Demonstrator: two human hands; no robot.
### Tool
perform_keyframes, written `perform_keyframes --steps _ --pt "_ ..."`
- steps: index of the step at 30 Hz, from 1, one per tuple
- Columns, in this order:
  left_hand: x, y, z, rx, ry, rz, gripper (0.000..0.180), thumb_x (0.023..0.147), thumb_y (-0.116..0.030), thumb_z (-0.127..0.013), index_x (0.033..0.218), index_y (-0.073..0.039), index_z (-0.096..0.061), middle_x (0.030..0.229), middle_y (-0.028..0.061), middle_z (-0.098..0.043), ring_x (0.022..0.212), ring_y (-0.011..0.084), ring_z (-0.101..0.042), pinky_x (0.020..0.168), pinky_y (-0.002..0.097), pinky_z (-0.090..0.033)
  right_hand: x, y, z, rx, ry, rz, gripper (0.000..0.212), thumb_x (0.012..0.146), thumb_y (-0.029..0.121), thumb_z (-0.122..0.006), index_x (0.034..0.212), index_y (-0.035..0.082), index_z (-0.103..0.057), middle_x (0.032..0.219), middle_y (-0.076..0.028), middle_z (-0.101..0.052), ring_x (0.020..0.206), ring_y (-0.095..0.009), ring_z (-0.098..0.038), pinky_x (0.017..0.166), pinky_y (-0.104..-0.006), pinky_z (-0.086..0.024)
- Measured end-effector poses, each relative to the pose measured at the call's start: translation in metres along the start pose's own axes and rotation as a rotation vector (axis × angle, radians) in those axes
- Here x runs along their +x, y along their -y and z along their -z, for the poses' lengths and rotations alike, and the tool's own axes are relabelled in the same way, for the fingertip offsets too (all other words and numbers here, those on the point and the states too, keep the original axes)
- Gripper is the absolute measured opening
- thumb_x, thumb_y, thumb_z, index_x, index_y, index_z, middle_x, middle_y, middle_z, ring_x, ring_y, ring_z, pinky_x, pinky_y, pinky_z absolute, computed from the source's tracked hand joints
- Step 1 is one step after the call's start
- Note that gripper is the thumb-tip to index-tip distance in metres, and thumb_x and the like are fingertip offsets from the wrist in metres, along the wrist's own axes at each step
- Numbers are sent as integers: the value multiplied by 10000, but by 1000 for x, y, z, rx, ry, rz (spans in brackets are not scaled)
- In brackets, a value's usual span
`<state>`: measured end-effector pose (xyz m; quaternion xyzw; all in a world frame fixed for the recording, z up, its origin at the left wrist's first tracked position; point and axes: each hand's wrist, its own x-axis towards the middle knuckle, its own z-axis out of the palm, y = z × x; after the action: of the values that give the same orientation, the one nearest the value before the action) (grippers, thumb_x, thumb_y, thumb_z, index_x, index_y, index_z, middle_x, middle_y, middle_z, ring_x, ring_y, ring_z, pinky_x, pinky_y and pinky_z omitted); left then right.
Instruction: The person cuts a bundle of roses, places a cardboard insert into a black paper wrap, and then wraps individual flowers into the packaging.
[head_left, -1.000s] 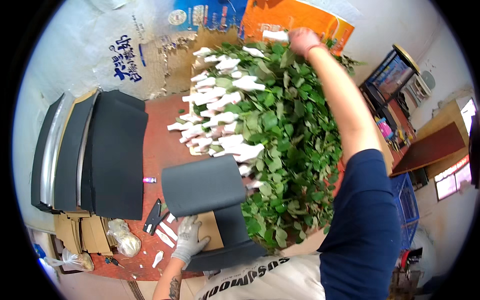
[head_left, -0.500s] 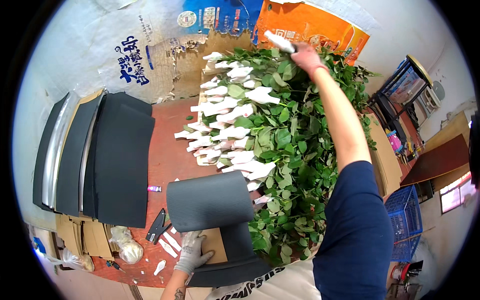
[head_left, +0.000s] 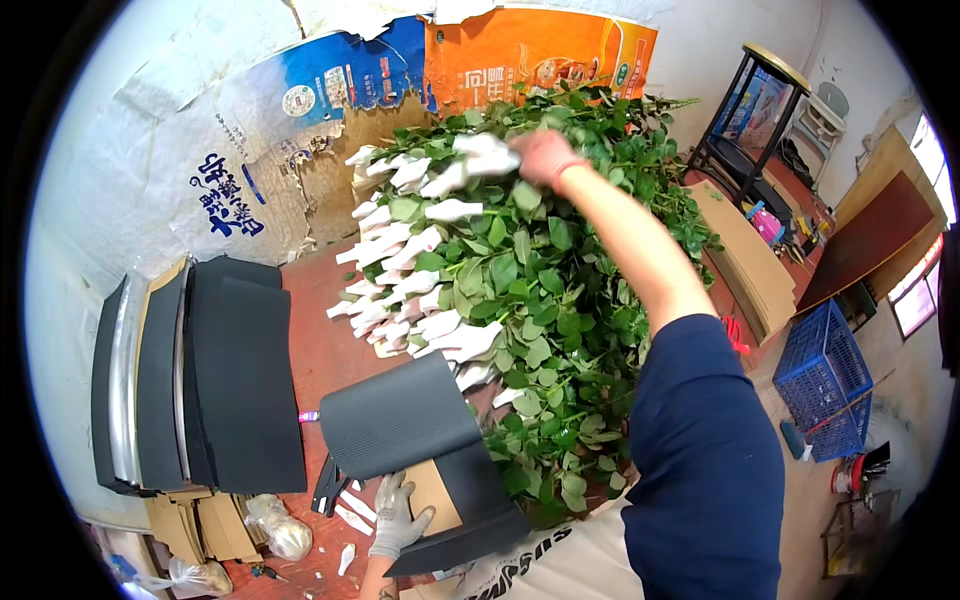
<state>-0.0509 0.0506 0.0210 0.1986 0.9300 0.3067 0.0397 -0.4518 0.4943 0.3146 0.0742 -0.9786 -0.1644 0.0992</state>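
Observation:
My left hand [head_left: 397, 514], in a grey glove, lies flat with its thumb apart on a brown cardboard piece [head_left: 430, 496] and the black corrugated sheet [head_left: 400, 416], which curls over at its far end. My right hand [head_left: 549, 158], in a pinkish glove and slightly blurred, is closed on a rose [head_left: 490, 160] with a white sleeve over its bloom. It is over the far part of a big pile of leafy roses [head_left: 540, 290]. Their white-sleeved heads [head_left: 400, 245] point left; the hand's fingertips are partly hidden.
Black sheets [head_left: 245, 380] stand stacked at the left. A black stapler [head_left: 327, 487] and white paper sleeves [head_left: 355, 515] lie beside my left hand. Flat cardboard [head_left: 745, 265], a black stool [head_left: 750, 120] and a blue crate [head_left: 823, 380] are at the right.
My right hand has come left and nearer from the far edge of the pile, carrying the sleeved rose. My left hand stays on the cardboard. The whole view has shifted.

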Motion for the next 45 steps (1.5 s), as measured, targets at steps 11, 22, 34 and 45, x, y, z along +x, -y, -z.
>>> perform_keyframes --steps 11,22,34,45 --pt "-5 -5 -8 -33 -12 24 612 691 -319 -743 1168 -14 -510 1383 223 -396 1328 438 -300 1089 540 -240 -242 -375 206 515 -1027 -620 398 839 328 -632 987 -40 -672 969 -213 -689 924 -352 -655 849 -406 -513" --pt "-1 -1 -5 -45 2 -36 599 697 -294 -740 1155 -4 -485 1400 220 -376 1338 439 -279 1096 543 -223 -383 -423 229 -486 -796 -1039 321 871 272 -576 1103 68 -664 1126 -90 -673 1022 -240 -644 813 -388 -518" --pt "-1 -2 -1 -4 -41 -119 593 715 -284 -739 1183 -18 -491 1404 217 -388 1332 432 -300 1097 533 -246 -324 -306 252 -162 -632 -631 257 845 221 -593 1044 94 -693 1105 -72 -675 993 -210 -658 752 -384 -541" --pt "3 -2 2 81 -14 -93 603 700 -326 -748 1175 -35 -516 1376 193 -429 1292 422 -356 1069 525 -286 -220 -171 243 -96 -535 -275 263 820 208 -602 1040 90 -687 1096 -77 -668 993 -220 -651 763 -386 -539"
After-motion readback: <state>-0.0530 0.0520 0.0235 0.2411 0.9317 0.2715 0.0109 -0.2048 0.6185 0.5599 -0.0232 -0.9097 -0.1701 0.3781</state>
